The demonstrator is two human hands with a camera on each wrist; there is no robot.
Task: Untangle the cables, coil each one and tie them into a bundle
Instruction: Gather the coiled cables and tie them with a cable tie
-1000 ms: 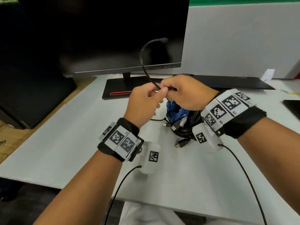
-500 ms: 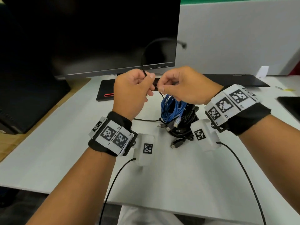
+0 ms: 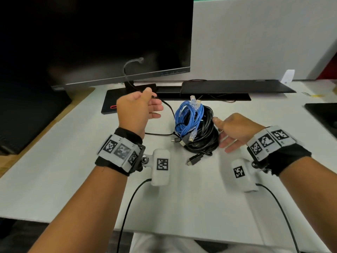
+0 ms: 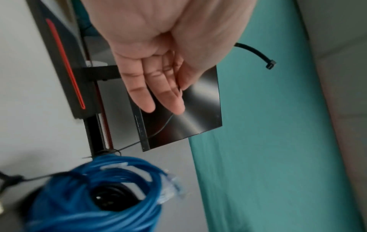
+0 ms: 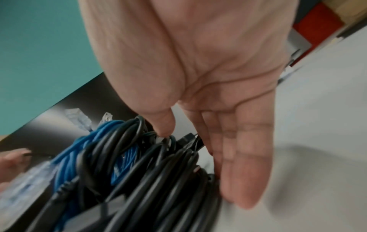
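**Holding the zip tie, bundle sat just right of it**

Pinched a black zip tie [image 3: 131, 73] between thumb and fingers of the left hand [image 3: 135, 111], other fingers mostly straight, tie arcing up in front of the monitor [image 3: 102, 42]. Sat the bundle, blue cable [image 3: 187, 117] coiled with black cables [image 3: 206, 136], on the table [image 3: 54, 170] between both hands. Kept the right hand [image 3: 235, 130] loose and flat, thumb touching the black coils.

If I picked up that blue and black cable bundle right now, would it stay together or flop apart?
Probably mostly together: the cable bundle sits as one stacked coil, with a thin black tie running to it. The loose plug ends would likely dangle. It looks fairly heavy for its size, given the many thick black loops.
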